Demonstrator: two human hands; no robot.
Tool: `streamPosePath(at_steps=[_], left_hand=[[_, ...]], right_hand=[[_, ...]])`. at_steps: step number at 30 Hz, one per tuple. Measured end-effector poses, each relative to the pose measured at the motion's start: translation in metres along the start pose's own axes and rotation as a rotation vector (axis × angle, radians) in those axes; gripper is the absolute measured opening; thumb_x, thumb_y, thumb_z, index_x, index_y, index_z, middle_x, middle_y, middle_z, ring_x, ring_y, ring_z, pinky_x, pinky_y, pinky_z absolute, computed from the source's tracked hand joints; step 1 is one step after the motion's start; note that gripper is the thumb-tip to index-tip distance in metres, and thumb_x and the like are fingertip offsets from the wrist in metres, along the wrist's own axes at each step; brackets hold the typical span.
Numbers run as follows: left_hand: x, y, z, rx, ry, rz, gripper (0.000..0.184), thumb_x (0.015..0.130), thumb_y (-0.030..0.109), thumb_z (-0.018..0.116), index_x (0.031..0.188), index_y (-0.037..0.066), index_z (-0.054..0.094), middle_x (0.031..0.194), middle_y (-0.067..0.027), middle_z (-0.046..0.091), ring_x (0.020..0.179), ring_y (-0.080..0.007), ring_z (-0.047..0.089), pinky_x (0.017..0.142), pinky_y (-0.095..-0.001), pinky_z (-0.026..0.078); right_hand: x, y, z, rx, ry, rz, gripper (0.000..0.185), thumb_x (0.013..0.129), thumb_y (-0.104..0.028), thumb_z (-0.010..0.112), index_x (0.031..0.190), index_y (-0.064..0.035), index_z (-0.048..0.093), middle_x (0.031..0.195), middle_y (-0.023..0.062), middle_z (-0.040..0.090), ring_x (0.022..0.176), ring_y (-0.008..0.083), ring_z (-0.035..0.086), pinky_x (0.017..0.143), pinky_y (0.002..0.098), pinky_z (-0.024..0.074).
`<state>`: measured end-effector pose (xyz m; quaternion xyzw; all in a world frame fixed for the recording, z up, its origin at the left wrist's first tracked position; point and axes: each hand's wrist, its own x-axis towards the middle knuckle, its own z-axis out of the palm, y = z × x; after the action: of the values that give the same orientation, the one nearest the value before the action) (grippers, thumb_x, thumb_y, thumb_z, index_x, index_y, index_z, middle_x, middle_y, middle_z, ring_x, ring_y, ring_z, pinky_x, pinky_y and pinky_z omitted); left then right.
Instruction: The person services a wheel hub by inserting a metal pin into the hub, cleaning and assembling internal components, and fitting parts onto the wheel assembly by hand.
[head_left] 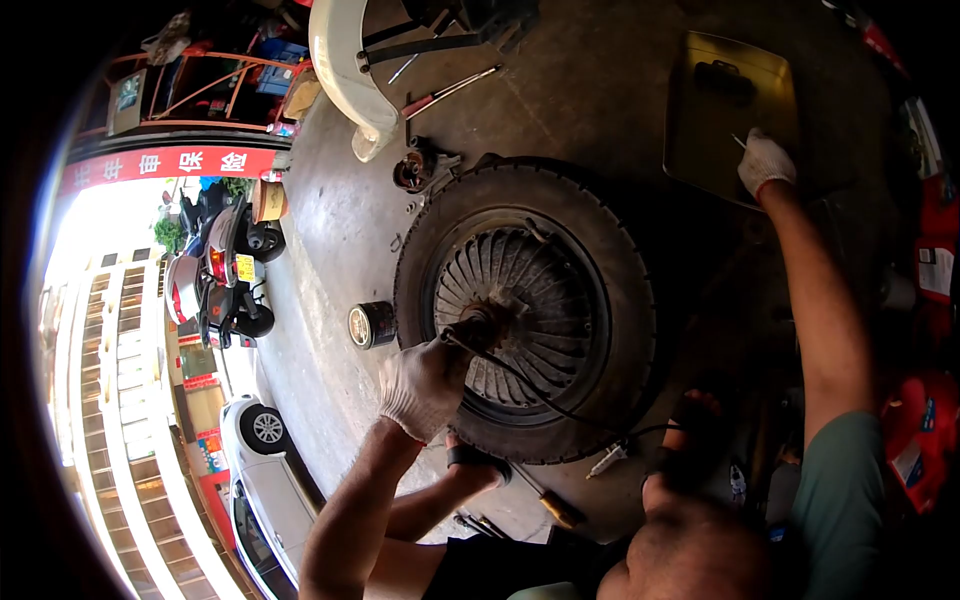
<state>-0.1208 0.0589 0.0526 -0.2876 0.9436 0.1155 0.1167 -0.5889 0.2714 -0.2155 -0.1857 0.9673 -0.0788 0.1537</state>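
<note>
The wheel point(545, 310) lies flat on the floor point(335, 250) in front of the person, tyre and all, with its finned metal face turned up. At its middle stands a dark, greasy axle point(482, 322), and the left hand point(422, 388), gloved, is curled closed around the end of it. A black cable point(530, 388) runs from beside that hand across the fins and over the tyre's edge, towards a pale plug point(607, 461) near the person's feet.

The right hand point(768, 165), also gloved, is well apart from the wheel, over the yellow tray point(690, 150). Its fingers are pinched narrow on a thin tool point(740, 142); only the tip shows, so I cannot tell what kind it is. A dark lump point(725, 80) sits further up the tray, apart from the hand.

To do this well, I would let the left hand steady the axle without pulling on the cable — the spot where it leaves the middle looks like the easiest place to strain it. The right hand should bring the tool across tip up and clear of grit. The tin point(372, 325) beside the tyre stands close to the left forearm, so a wide elbow swing could knock it.
</note>
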Motion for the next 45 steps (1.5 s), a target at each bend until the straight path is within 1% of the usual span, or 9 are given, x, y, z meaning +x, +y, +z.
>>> streamPosePath(at_steps=[10, 19, 21, 24, 28, 40, 41, 43, 45], left_hand=[[-0.006, 0.038, 0.006, -0.036, 0.003, -0.480, 0.044, 0.098, 0.049, 0.057, 0.093, 0.009, 0.073, 0.084, -0.0243, 0.068, 0.086, -0.0473, 0.066, 0.071, -0.0533, 0.053], [-0.012, 0.049, 0.000, -0.231, -0.005, -0.491, 0.042, 0.101, 0.044, 0.054, 0.096, 0.007, 0.073, 0.084, -0.0240, 0.069, 0.086, -0.0464, 0.067, 0.071, -0.0501, 0.053], [-0.015, 0.030, -0.008, -0.287, -0.019, -0.368, 0.039, 0.102, 0.038, 0.055, 0.095, 0.003, 0.073, 0.079, -0.0221, 0.069, 0.076, -0.0394, 0.070, 0.067, -0.0450, 0.053], [-0.002, 0.011, -0.019, -0.655, -0.338, -0.408, 0.038, 0.103, 0.033, 0.059, 0.092, -0.002, 0.070, 0.067, -0.0057, 0.064, 0.060, -0.0114, 0.058, 0.056, -0.0303, 0.046], [-0.008, 0.002, -0.008, -0.948, -0.361, -0.478, 0.036, 0.103, 0.032, 0.060, 0.093, -0.001, 0.070, 0.068, -0.0004, 0.061, 0.058, -0.0082, 0.054, 0.053, -0.0265, 0.041], [-0.019, 0.066, 0.026, -1.462, 0.091, -0.836, 0.030, 0.105, 0.034, 0.059, 0.086, 0.010, 0.061, 0.069, 0.0054, 0.052, 0.054, -0.0053, 0.043, 0.049, -0.0234, 0.032], [-0.019, 0.069, 0.028, -1.489, 0.154, -0.874, 0.030, 0.105, 0.033, 0.058, 0.086, 0.010, 0.061, 0.069, 0.0052, 0.052, 0.054, -0.0055, 0.043, 0.049, -0.0234, 0.032], [-0.021, 0.067, 0.024, -1.533, 0.162, -0.902, 0.030, 0.106, 0.032, 0.057, 0.090, 0.007, 0.063, 0.070, 0.0039, 0.055, 0.054, -0.0062, 0.045, 0.050, -0.0237, 0.034], [-0.026, 0.055, 0.018, -1.239, 0.002, -0.702, 0.031, 0.106, 0.030, 0.056, 0.103, 0.001, 0.067, 0.080, 0.0005, 0.062, 0.065, -0.0065, 0.052, 0.058, -0.0241, 0.042]], right_hand=[[0.005, -0.005, 0.003, -0.022, -0.047, 0.062, 0.030, 0.096, -0.010, 0.055, 0.125, -0.0010, 0.056, 0.118, 0.0214, 0.070, 0.113, 0.0369, 0.067, 0.094, 0.0465, 0.0563], [0.008, -0.005, 0.009, -0.119, -0.016, 0.001, 0.027, 0.094, -0.009, 0.056, 0.119, 0.0004, 0.055, 0.113, 0.0240, 0.071, 0.109, 0.0352, 0.070, 0.091, 0.0441, 0.0579], [0.001, -0.003, 0.005, -0.072, 0.022, 0.015, 0.025, 0.095, -0.010, 0.055, 0.118, 0.0006, 0.055, 0.110, 0.0243, 0.071, 0.106, 0.0353, 0.071, 0.089, 0.0440, 0.0584], [0.004, 0.001, 0.009, -0.079, 0.047, -0.017, 0.026, 0.094, -0.011, 0.055, 0.118, 0.0009, 0.055, 0.108, 0.0243, 0.072, 0.104, 0.0362, 0.071, 0.088, 0.0445, 0.0587], [0.005, 0.001, 0.010, -0.075, 0.040, 0.017, 0.027, 0.094, -0.010, 0.056, 0.118, 0.0013, 0.055, 0.108, 0.0243, 0.072, 0.104, 0.0366, 0.071, 0.088, 0.0452, 0.0586], [0.004, -0.004, 0.012, -0.079, 0.039, 0.034, 0.028, 0.097, -0.011, 0.054, 0.122, -0.0003, 0.059, 0.113, 0.0205, 0.072, 0.109, 0.0346, 0.069, 0.093, 0.0438, 0.0557], [0.030, 0.020, 0.048, -0.569, -0.031, -0.154, 0.031, 0.099, -0.012, 0.052, 0.127, -0.0010, 0.059, 0.113, 0.0171, 0.072, 0.109, 0.0315, 0.069, 0.095, 0.0406, 0.0533], [0.036, 0.019, 0.053, -1.064, -0.095, -0.347, 0.034, 0.101, -0.013, 0.050, 0.132, -0.0017, 0.059, 0.114, 0.0138, 0.073, 0.110, 0.0284, 0.068, 0.098, 0.0374, 0.0510], [0.038, 0.025, 0.054, -0.947, -0.060, -0.272, 0.036, 0.102, -0.013, 0.049, 0.135, -0.0017, 0.057, 0.113, 0.0129, 0.073, 0.110, 0.0266, 0.067, 0.099, 0.0354, 0.0492]])
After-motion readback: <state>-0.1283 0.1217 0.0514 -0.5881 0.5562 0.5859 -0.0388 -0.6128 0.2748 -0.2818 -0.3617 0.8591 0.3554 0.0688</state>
